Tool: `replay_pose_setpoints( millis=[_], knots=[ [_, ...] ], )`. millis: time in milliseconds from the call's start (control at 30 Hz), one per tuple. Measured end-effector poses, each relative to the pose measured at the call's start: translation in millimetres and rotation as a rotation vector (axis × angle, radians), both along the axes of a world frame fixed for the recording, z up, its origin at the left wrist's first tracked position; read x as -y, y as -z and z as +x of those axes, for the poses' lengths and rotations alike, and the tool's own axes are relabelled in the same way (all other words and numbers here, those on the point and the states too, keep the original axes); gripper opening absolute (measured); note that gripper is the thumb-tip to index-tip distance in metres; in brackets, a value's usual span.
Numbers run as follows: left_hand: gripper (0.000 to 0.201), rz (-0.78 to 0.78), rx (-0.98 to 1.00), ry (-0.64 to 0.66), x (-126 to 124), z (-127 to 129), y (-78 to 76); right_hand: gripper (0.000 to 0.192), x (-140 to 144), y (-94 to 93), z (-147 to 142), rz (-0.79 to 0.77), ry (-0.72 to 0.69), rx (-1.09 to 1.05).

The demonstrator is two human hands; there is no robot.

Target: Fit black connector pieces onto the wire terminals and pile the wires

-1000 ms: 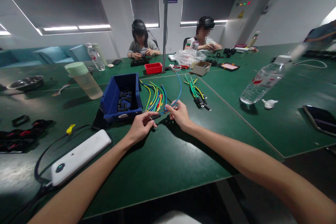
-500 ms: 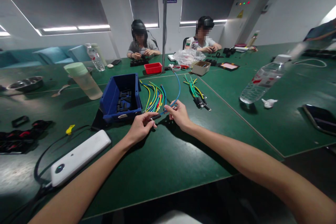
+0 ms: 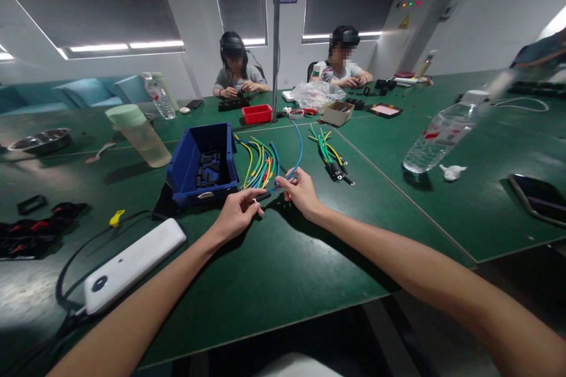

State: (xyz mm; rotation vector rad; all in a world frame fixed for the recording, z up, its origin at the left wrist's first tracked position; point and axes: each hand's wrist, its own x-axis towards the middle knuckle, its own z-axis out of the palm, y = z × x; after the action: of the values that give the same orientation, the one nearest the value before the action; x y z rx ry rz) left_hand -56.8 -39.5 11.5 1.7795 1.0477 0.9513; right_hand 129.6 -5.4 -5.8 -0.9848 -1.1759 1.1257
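Note:
Between my hands runs a blue wire (image 3: 301, 150), its free end curving up and away over the table. My left hand (image 3: 239, 211) is closed on a black sleeve (image 3: 264, 195) at the wire's near end, where a small metal lug shows by the fingertips. My right hand (image 3: 301, 193) pinches the blue wire just beside the sleeve. Behind my hands lies a bundle of yellow, green and blue wires (image 3: 256, 162). To the left, a blue bin (image 3: 179, 179) holds several black sleeves (image 3: 207, 171). Wires with black sleeves and ring lugs (image 3: 329, 159) lie to the right.
A white power bank (image 3: 135, 265) with a black cable lies near my left forearm. Water bottles (image 3: 440, 138) and a green-lidded bottle (image 3: 141, 138) stand to either side. A red tray (image 3: 257, 113) and cardboard box (image 3: 338, 113) sit farther back. Two people work across the table.
Both hands keep their hold on the sleeve and blue wire, almost unmoved. The whole view has shifted very slightly.

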Motion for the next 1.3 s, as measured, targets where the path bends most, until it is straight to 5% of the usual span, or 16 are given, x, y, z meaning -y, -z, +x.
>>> replay_pose_setpoints(
  millis=[1300],
  knots=[
    [0.036,0.037,-0.047,0.005,1.6,1.7,2.0,0.039,1.8,-1.2,0.3,0.031,-0.009,0.054]
  ],
)
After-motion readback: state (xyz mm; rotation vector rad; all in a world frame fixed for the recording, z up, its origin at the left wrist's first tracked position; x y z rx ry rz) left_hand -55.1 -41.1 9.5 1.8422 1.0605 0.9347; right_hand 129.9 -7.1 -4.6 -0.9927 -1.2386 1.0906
